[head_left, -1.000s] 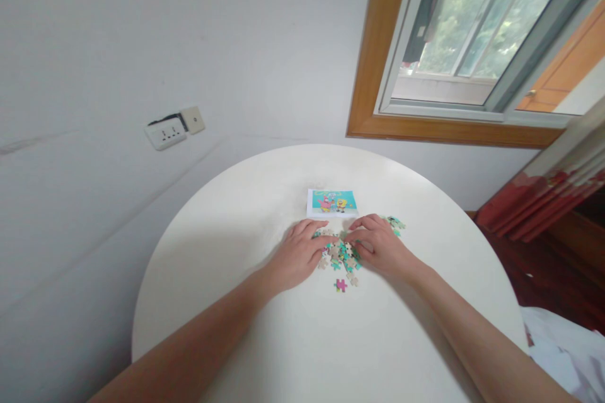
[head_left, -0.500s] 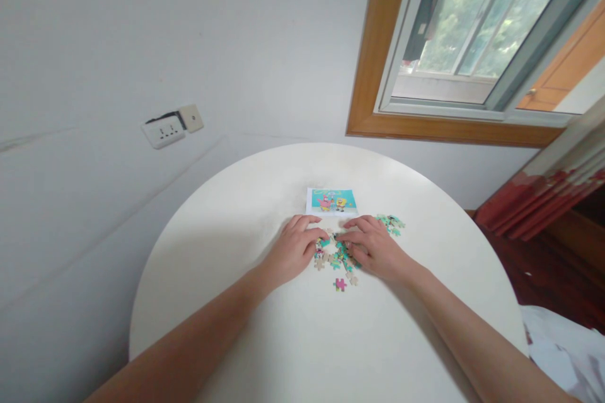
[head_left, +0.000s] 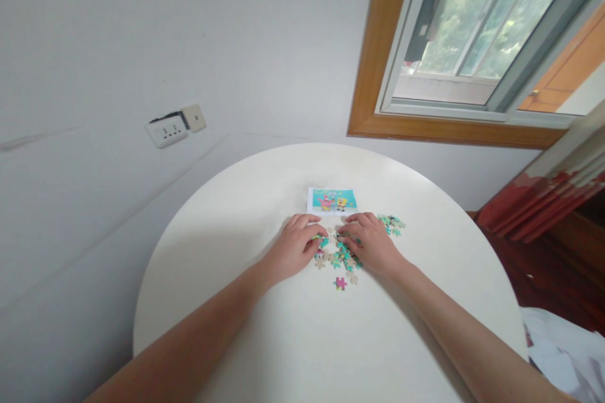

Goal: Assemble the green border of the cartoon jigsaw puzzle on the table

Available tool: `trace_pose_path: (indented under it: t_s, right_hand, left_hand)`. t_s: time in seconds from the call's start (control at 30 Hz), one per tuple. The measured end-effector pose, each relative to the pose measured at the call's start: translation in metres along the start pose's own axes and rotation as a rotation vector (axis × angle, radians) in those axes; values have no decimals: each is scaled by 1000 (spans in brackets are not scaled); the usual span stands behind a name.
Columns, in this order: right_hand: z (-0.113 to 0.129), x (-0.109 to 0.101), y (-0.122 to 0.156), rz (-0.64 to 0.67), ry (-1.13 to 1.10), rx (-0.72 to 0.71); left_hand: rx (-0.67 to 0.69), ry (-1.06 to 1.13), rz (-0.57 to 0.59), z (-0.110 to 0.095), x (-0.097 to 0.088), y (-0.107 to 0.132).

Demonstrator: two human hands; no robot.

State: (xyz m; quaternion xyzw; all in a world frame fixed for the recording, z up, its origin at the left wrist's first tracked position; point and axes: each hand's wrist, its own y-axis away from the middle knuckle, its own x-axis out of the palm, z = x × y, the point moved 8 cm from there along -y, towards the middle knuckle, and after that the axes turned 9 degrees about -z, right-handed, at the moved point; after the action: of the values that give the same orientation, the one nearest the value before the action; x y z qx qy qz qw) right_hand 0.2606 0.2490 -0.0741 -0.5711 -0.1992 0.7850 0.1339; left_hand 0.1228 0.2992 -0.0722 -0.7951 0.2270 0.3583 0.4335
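Smooth, rounded white table, knobbly jigsaw pieces scattered in teal, beige and pink! Left hand and right hand curl over them; whether they're pinching, I can't tell.

I observe round white table: picture card toward far edge; puzzle pile on its near side; smaller cluster toward right edge; pink piece closest to near edge.

A long, tapering, bare left forearm and a similarly shaped, bare right forearm are shown, each narrowed toward its far end. The slender-fingered left hand and right hand are likewise uncovered; finer detail is blurred.
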Motion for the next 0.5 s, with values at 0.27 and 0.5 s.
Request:
trace_pose_path:
  t_s: [0.27,0.5]
  right_hand:
    - [-4,5,-3,22,-148,63]
    - [-16,-10,-11,-86,-378,133]
  left_hand:
    - [12,10,41,1,0,1]
    - [15,14,40,2,1,1]
